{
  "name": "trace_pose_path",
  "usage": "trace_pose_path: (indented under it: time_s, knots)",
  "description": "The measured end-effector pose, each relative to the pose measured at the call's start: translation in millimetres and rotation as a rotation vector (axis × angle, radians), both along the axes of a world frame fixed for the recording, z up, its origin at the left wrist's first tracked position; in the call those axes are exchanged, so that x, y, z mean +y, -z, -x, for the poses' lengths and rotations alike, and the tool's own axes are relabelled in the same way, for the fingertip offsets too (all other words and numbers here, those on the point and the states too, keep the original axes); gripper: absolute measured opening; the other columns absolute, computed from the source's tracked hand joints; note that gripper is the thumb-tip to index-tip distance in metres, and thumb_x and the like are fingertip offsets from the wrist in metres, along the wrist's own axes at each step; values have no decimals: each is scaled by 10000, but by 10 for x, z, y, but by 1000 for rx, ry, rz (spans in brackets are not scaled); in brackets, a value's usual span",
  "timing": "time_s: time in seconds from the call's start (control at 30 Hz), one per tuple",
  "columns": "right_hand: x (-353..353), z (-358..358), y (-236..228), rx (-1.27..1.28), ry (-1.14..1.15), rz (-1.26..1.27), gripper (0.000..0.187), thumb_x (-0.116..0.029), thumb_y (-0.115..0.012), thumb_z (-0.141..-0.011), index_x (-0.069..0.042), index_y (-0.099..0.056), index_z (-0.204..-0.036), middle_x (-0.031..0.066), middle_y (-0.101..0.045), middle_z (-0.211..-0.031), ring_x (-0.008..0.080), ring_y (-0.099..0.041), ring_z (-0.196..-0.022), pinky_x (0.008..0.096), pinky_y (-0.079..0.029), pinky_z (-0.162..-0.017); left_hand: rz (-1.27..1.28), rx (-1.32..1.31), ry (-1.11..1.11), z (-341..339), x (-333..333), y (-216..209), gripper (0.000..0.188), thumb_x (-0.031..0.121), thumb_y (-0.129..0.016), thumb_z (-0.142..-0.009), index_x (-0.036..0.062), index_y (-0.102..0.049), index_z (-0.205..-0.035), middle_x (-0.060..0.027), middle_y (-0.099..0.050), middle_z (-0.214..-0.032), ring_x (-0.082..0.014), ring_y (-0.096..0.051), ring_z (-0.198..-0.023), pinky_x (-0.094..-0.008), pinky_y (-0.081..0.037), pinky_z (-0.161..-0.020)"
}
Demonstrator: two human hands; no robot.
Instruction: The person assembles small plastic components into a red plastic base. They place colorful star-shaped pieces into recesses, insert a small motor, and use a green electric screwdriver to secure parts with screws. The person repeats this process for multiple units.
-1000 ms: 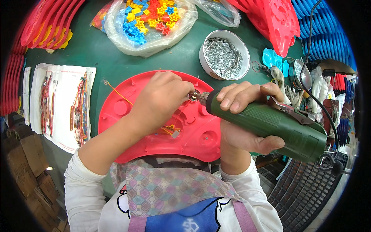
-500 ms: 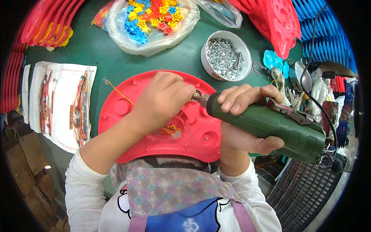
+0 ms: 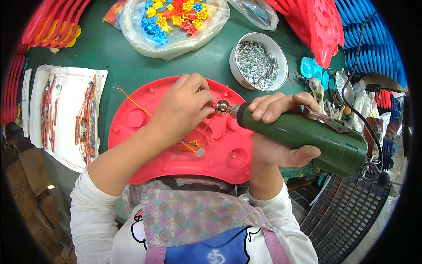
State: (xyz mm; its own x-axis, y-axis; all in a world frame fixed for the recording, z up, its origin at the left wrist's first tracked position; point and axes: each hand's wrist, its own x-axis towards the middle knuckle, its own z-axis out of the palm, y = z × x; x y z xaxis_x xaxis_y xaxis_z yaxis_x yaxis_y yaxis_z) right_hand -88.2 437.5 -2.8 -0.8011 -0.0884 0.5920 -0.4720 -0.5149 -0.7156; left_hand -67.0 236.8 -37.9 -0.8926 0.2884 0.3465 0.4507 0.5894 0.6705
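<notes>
My right hand [image 3: 281,127] is wrapped round a green electric screwdriver [image 3: 307,140], its thumb below the body and its fingers over the top by the lever. The tool points left, its tip at a small round metal speaker [image 3: 222,106] seated in a red plastic shell [image 3: 176,169]. Beside the speaker my left hand [image 3: 187,103] is closed, fingertips pinched together close to its left edge; what they hold, if anything, is hidden. Thin wires [image 3: 140,105] and a small white connector [image 3: 200,152] lie inside the shell.
A white tub of screws [image 3: 234,66] stands behind the shell, right of a plastic bag [image 3: 169,55] of coloured star and block pieces. Wire bundles lie on white paper [image 3: 66,127] at left. Red shells and blue parts [image 3: 373,57] are stacked around; a black cord [image 3: 358,108] hangs at right.
My left fingers have drawn back slightly to the left from the screwdriver tip, so more of the speaker shows. The screwdriver stays in my right hand, almost in the same place.
</notes>
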Motion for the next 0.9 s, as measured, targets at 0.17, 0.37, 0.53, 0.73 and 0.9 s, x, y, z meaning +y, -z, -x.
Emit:
trace_pose_path:
  time_s: [0.17,0.37,0.53,0.73,0.9]
  knots:
    - [1,6,7,-5,-25,34,939,-776,-637,-865,-5,-438,-1363,147,-656,-866,267,-662,-776,451,-577,-784,-17,30,-21,1,30,20,211,61,-824,-743,22,-659,-868,-93,-554,-979,-291,-583,-924,-418,-513,-798]
    - [16,13,11,-12,-30,38,952,-793,-627,-859,-10,-439,-1366,145,-659,-854,268,-657,-772,452,-570,-783,-88,37,8,-12,15,60,210,50,-836,-743,29,-694,-896,-95,-591,-971,-277,-621,-914,-388,-533,-786]
    - [21,-23,-14,-27,-25,33,966,-811,-631,-839,-14,-448,-1352,144,-657,-847,274,-655,-772,461,-564,-788,-93,64,11,-15,17,75,221,40,-840,-736,25,-691,-898,-95,-591,-963,-277,-626,-906,-381,-537,-775]
    - [-20,30,-49,-73,-73,-5,883,-761,-708,-818,-25,-479,-1247,143,-659,-846,265,-662,-766,459,-575,-786,-125,-17,-24,-30,39,11,278,9,-839,-722,13,-658,-934,-114,-567,-995,-291,-611,-947,-391,-528,-800]
    - [-69,134,-77,33,-178,-161,940,-801,-658,-829,-4,-456,-1283,121,-631,-819,241,-627,-708,405,-554,-693,-129,-15,-3,-24,40,59,265,6,-831,-722,4,-653,-918,-122,-559,-1008,-299,-594,-956,-402,-519,-812]
